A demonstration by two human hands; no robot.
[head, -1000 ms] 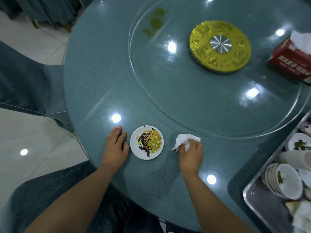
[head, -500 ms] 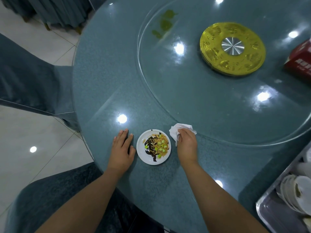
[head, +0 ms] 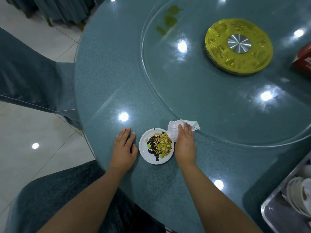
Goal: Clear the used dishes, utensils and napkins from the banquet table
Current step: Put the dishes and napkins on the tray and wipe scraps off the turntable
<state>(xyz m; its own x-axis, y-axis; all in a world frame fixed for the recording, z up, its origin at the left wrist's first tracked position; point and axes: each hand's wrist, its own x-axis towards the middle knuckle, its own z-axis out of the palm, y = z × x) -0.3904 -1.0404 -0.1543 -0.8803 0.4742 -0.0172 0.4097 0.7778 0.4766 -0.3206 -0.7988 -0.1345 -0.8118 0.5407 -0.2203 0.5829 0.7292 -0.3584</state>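
A small white plate (head: 148, 157) with leftover noodles, dark sauce and green bits sits near the front edge of the blue-green round table (head: 109, 84). My left hand (head: 124, 148) rests flat on the table just left of the plate, fingers straight. My right hand (head: 184, 143) lies at the plate's right rim and holds a crumpled white napkin (head: 173, 130), which overlaps the plate's upper right edge and trails onto the glass turntable's rim.
A glass turntable (head: 210, 101) with a gold hub (head: 239, 46) and a green smear (head: 168, 21) fills the table's middle. A red tissue box (head: 303, 59) stands at the right edge. A metal tray (head: 276, 214) with stacked white dishes is at lower right. Covered chairs (head: 33, 73) stand left.
My right hand has slid the napkin left, from well right of the plate to against its rim. My left hand has stayed flat beside the plate.
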